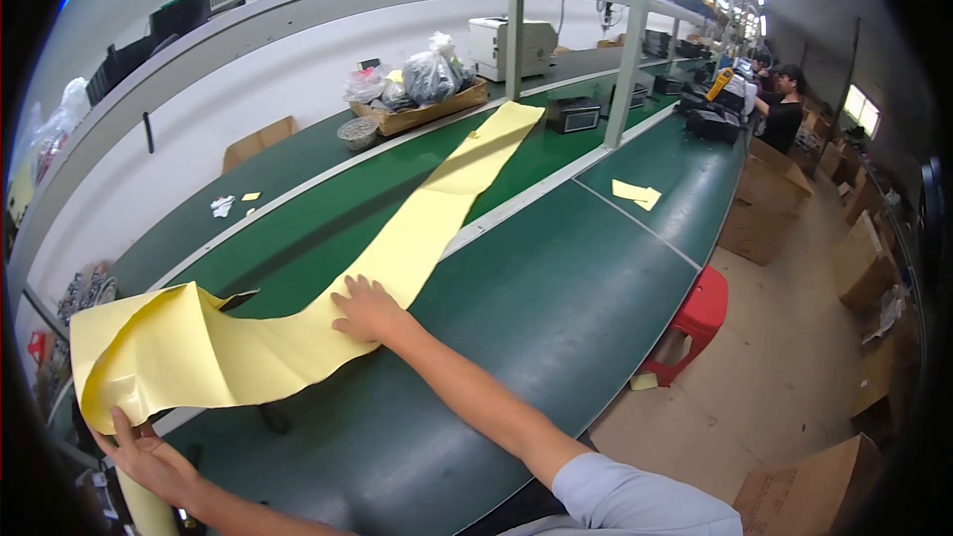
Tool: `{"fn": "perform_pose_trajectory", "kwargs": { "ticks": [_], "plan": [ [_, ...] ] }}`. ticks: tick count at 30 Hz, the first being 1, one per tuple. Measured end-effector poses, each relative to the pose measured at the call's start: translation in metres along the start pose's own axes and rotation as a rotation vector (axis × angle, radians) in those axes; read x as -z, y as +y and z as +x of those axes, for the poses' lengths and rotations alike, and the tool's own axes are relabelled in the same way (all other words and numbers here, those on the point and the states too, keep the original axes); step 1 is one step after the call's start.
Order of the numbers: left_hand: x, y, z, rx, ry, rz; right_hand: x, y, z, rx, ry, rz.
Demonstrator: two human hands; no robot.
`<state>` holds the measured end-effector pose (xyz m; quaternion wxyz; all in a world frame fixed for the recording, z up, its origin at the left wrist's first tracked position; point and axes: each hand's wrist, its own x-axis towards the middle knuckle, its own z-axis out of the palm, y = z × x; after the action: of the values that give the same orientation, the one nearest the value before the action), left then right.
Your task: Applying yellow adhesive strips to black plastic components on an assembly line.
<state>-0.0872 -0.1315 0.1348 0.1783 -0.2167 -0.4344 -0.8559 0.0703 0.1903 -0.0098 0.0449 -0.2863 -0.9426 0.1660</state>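
A long strip of yellow sheet material (397,248), which looks like paper, stretches from the near left across the green bench to the far side. Its near left end is curled and folded up on itself. At that end my left hand (154,462) grips the lower edge, fingers closed on it. My right hand (367,310) presses down on the middle of the strip, fingers spread and holding nothing.
A post and rail (630,69) rise over the bench. Bagged parts fill a cardboard tray (427,111) beside a wire bowl (357,133). Black boxes (574,114) sit farther along. Yellow scraps (635,194) lie at right. Below are a red stool (700,318) and cartons; a person (781,109) works far right.
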Motion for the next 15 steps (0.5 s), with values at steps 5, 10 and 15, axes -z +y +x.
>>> {"fn": "perform_pose_trajectory", "kwargs": {
  "ticks": [5,10,15],
  "plan": [
    [0.020,0.030,-0.011,-0.036,0.128,0.052,-0.024,0.008,-0.001,-0.038,-0.056,-0.102],
    [0.054,0.041,-0.019,-0.065,0.211,0.359,-0.022,0.038,-0.013,-0.053,-0.103,-0.112],
    [0.179,0.045,-0.037,-0.088,0.429,0.972,-0.018,0.039,-0.008,0.020,-0.112,-0.063]
  ]
}}
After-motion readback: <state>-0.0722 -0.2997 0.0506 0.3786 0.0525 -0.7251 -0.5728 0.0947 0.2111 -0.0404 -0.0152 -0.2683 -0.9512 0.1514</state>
